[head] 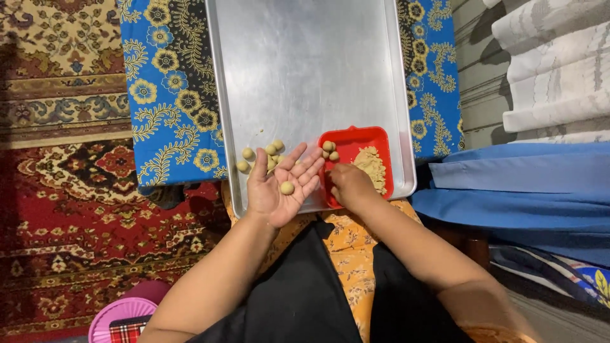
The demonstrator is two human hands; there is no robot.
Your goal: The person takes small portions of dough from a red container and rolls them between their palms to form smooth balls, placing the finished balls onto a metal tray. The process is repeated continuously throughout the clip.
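One dough ball (287, 188) rests on the upturned palm of the left hand (279, 187), fingers spread and flat, above the near edge of the metal tray (305, 57). Keep that palm level so the ball cannot roll. The right hand (348, 184) reaches into the red container (353, 141), fingertips curled; its pinch is hidden. Take equal portions from the dough heap (372, 166), matching the finished balls (262, 156).

Two bare forearms, no sleeves in view, black garment over the lap — orange floral cloth beneath
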